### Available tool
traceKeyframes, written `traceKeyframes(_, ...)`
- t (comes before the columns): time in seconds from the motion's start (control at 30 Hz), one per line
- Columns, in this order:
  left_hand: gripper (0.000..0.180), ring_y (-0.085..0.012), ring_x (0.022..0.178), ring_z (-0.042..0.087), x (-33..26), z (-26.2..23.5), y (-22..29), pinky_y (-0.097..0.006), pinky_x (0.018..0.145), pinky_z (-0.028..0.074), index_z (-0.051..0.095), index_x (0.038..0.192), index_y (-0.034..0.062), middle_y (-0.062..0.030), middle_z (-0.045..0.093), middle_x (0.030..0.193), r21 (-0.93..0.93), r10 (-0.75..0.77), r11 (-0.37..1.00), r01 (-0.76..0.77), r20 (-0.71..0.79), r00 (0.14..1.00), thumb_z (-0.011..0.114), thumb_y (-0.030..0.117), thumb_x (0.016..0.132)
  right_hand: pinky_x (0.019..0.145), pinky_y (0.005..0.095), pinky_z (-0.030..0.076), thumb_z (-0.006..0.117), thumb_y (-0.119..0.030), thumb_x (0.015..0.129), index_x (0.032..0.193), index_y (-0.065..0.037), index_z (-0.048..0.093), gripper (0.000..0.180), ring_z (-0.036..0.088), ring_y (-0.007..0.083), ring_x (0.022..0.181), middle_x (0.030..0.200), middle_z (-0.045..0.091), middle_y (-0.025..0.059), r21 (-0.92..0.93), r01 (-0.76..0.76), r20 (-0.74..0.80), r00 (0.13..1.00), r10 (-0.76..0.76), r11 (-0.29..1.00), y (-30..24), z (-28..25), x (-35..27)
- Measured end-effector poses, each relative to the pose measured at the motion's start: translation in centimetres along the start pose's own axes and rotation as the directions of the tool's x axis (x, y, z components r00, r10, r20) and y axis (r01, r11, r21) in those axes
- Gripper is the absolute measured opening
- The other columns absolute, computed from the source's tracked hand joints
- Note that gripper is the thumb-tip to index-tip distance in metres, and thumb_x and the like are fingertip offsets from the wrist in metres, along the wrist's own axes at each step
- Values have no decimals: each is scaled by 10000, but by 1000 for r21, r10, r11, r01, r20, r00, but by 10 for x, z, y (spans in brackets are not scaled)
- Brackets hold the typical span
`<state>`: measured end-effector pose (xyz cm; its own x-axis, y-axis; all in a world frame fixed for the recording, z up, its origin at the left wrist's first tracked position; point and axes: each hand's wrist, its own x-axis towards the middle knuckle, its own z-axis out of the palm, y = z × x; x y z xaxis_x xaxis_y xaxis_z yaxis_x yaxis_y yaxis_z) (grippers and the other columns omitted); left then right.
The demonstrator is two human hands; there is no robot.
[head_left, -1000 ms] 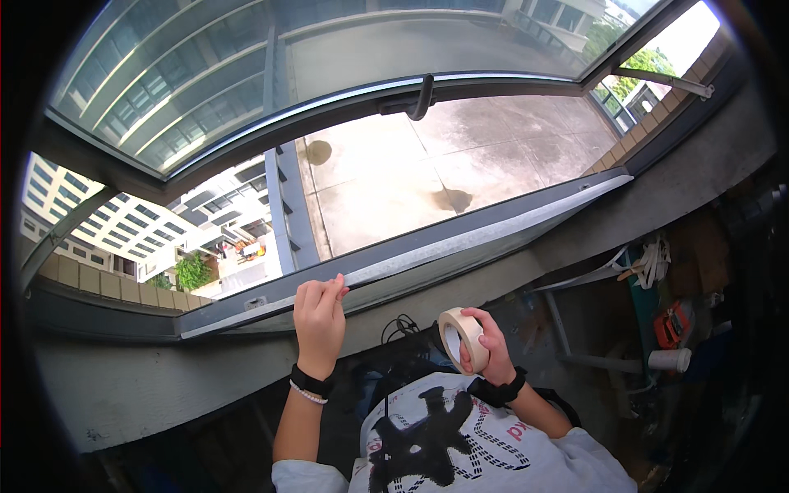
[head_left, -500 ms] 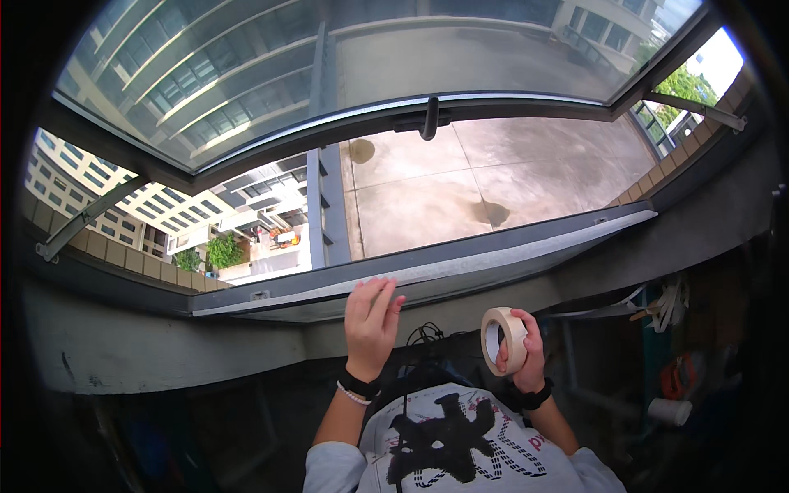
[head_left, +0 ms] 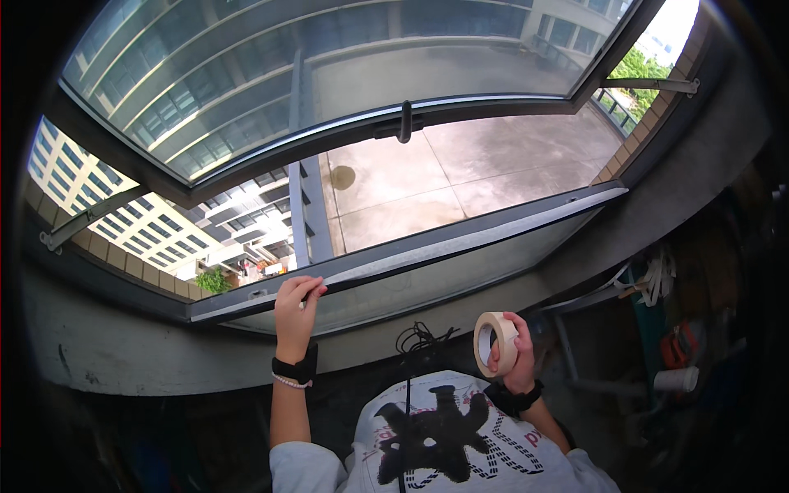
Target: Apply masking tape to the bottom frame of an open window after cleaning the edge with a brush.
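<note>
A pale strip (head_left: 436, 249) like tape runs along the inner edge of the dark lower window frame (head_left: 386, 256). My left hand (head_left: 294, 316) is raised against that frame toward its left end, fingers drawn together at the strip. Whatever the fingertips pinch, if anything, is too small to make out. Lower and to the right, my right hand (head_left: 519, 361) grips a roll of beige masking tape (head_left: 509, 349), its fingers round the ring and partly through the hole. The roll is held upright, apart from the frame.
Above the sill, a glass window sash (head_left: 370, 70) with a dark handle (head_left: 405, 123) is tilted outward on side stays. Beyond lie a concrete terrace and buildings. Dark cables (head_left: 423, 335) hang below the sill. A white cup-like object (head_left: 675, 379) and white straps (head_left: 657, 279) are at the right.
My left hand has moved left and up to the frame, its fingers going from spread to drawn together. The right hand still holds the tape roll. The view has shifted slightly.
</note>
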<state>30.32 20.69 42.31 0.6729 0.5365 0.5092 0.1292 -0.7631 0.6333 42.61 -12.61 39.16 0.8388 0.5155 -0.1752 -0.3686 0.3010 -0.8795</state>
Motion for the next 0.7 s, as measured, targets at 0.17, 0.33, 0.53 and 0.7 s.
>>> traceKeyframes(0.17, 127, -264, 732, 555, 9, 11, 6, -315, 649, 435, 617, 860, -14, -112, 572, 770, -60, 17, 998, -11, 115, 993, 628, 8, 735, 431, 251, 387, 452, -337, 757, 1206, -47, 355, 544, 436, 151, 423, 576, 469, 98, 57, -29, 5, 1000, 28, 998, -1, 5, -11)
traceKeyframes(0.33, 118, -251, 706, 520, 12, 18, 10, -317, 631, 413, 619, 850, -8, -101, 540, 723, -26, 75, 997, -73, 106, 991, 625, 4, 733, 424, 251, 387, 452, -329, 761, 1207, -55, 358, 532, 441, 149, 423, 575, 471, 98, 63, -2, -51, 999, 5, 998, 0, 1, -19)
traceKeyframes(0.53, 107, -236, 672, 488, 28, 48, 35, -308, 597, 395, 634, 823, -6, -100, 497, 680, -45, 183, 983, -178, 149, 972, 644, -11, 717, 426, 253, 391, 442, -326, 766, 1209, -58, 358, 524, 444, 150, 422, 580, 474, 98, 54, 3, -81, 997, 1, 999, 0, -5, -25)
traceKeyframes(0.7, 68, -256, 669, 473, 28, 54, 39, -338, 591, 400, 624, 794, -13, -99, 495, 670, -64, 178, 983, -171, 122, 976, 623, 5, 729, 429, 254, 393, 428, -323, 774, 1209, -58, 359, 514, 445, 150, 423, 582, 475, 98, 57, 33, -95, 995, -28, 998, 3, -10, -31)
